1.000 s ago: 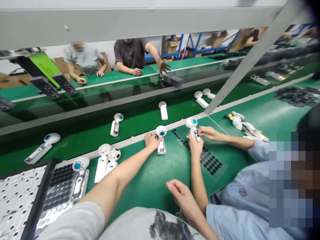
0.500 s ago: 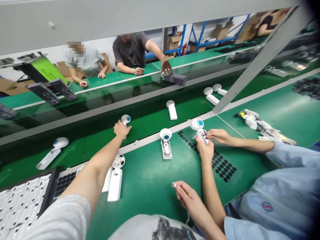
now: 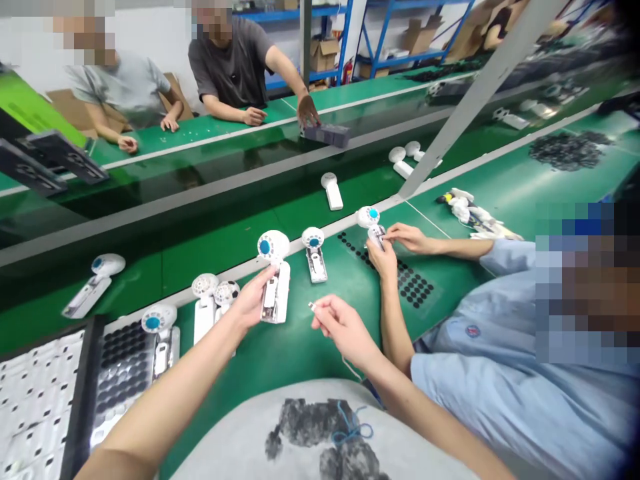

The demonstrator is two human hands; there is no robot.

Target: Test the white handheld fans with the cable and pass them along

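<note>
My left hand point(image 3: 251, 301) grips a white handheld fan point(image 3: 281, 293) by its handle, above the green bench. The fan's handle has its inside showing, and its round head has a blue centre. My right hand point(image 3: 341, 328) pinches a small plug point(image 3: 312, 306) on a white cable point(image 3: 353, 369), apart from the fan. Just beyond lies another open fan point(image 3: 316, 265) with a blue centre. Two closed white fans point(image 3: 204, 315) lie left of my left hand, partly hidden by it. One more open fan point(image 3: 161, 320) rests farther left, near my forearm.
At my right, a co-worker's hands point(image 3: 383, 257) hold a fan over a sheet of black dots point(image 3: 413, 283). A conveyor point(image 3: 190, 267) carrying several fans runs behind the bench edge. A white tray point(image 3: 35, 407) stands at left. A slanted metal post point(image 3: 465, 120) rises at right.
My left hand has brought a fan from the conveyor back over the bench, towards me. My right hand still pinches the plug. The view has shifted to the right and down.
</note>
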